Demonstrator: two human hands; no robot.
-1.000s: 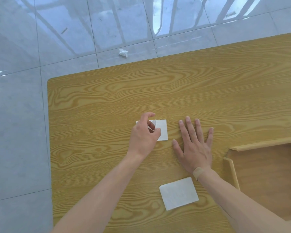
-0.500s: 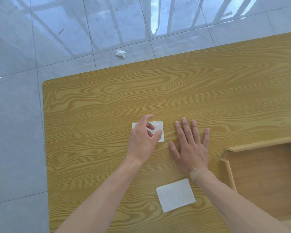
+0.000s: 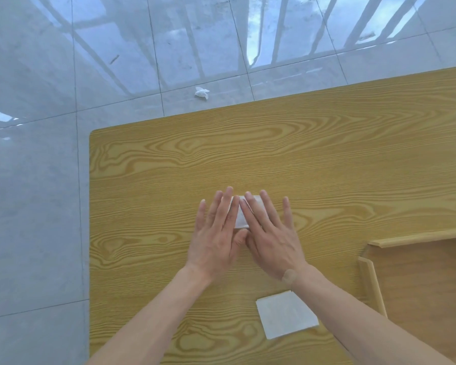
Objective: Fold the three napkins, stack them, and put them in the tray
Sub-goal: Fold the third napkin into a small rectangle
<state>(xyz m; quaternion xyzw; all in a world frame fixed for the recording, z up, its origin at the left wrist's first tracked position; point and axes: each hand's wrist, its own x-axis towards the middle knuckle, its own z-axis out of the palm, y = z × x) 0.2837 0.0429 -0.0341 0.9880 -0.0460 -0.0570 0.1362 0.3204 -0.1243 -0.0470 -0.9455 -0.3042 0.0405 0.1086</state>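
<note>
A small folded white napkin (image 3: 240, 218) lies on the wooden table (image 3: 248, 159), mostly covered by my two hands. My left hand (image 3: 216, 233) rests flat on its left part with fingers spread. On its right part, my right hand (image 3: 270, 235) is laid flat as well, fingers apart, and the two thumbs meet below the napkin. A second folded white napkin (image 3: 286, 314) lies nearer to me, beside my right forearm. The wooden tray (image 3: 371, 283) stands at the right, with nothing visible inside it. I see no third napkin on the table.
The table's left edge and far left corner (image 3: 91, 133) are close to my hands. Beyond it is a glossy tiled floor with a crumpled white tissue (image 3: 202, 92) lying on it.
My left hand has let go of the napkin's edge and flattened onto it. My right hand has slid left from the bare table onto the napkin.
</note>
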